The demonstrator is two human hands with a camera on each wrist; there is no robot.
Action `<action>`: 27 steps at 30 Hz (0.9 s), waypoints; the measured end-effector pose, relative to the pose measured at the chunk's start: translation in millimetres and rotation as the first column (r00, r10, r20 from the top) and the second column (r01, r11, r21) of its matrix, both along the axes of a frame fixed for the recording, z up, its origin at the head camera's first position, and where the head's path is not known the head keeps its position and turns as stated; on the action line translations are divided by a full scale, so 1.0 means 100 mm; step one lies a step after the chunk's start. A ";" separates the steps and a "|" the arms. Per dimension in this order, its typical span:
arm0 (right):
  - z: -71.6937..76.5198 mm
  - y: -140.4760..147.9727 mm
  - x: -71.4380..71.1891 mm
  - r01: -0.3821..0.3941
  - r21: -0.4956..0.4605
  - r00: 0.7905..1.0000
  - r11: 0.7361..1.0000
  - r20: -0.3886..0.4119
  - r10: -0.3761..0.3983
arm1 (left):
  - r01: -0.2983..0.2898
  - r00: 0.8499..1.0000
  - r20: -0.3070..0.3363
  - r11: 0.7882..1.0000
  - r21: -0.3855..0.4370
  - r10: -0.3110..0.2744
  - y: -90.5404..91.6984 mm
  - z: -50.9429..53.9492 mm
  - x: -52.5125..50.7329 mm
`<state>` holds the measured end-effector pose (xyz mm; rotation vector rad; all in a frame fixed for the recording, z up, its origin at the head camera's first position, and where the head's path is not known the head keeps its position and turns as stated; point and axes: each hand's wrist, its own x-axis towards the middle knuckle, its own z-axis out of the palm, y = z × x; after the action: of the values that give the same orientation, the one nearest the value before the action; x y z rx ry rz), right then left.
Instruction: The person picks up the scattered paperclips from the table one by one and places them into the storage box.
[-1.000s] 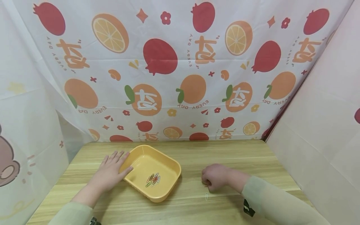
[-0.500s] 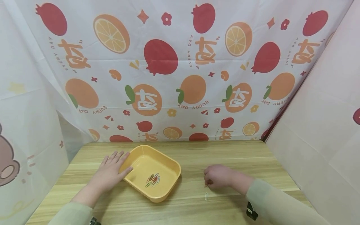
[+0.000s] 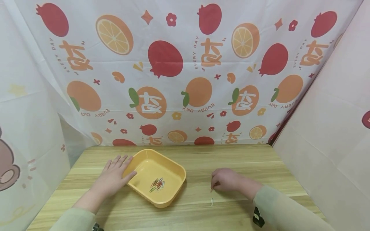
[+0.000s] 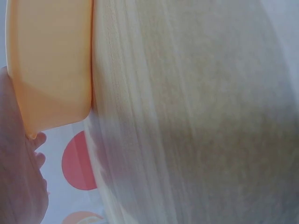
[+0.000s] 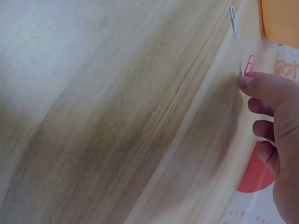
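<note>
My right hand [image 3: 226, 179] pinches a pinkish-red paper clip [image 5: 250, 64] between thumb and index finger, just above the wooden table. A thin pale sliver stands beside that clip in the right wrist view; I cannot tell what it is. On the table in front of the fingertips lies a white paper clip [image 3: 212, 201]. My left hand [image 3: 114, 178] rests on the left rim of a yellow plastic tray [image 3: 170, 202], fingers spread and fairly straight, thumb over the edge. Several coloured paper clips [image 3: 157, 185] lie in a small heap on the tray's floor.
The wooden table [image 3: 231, 215] ends at a fruit-printed curtain [image 3: 179, 64] along its back edge. Pale printed sheets also hang on the left and right sides.
My right hand has shifted slightly to the right, and its fingers point further down over the pinched paper clip. The left hand and the tray have stayed in place.
</note>
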<state>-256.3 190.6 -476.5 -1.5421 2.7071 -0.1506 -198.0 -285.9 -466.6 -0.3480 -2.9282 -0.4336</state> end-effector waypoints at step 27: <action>0.22 -0.08 -0.19 -0.068 -0.136 0.988 0.988 -0.146 0.048 | -0.004 1.000 0.022 1.000 0.006 0.004 -0.04 -0.03 -0.02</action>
<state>-275.0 182.3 -454.1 -1.7322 2.8107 -0.2447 -200.4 -289.9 -469.3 -0.3392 -2.9475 -0.4492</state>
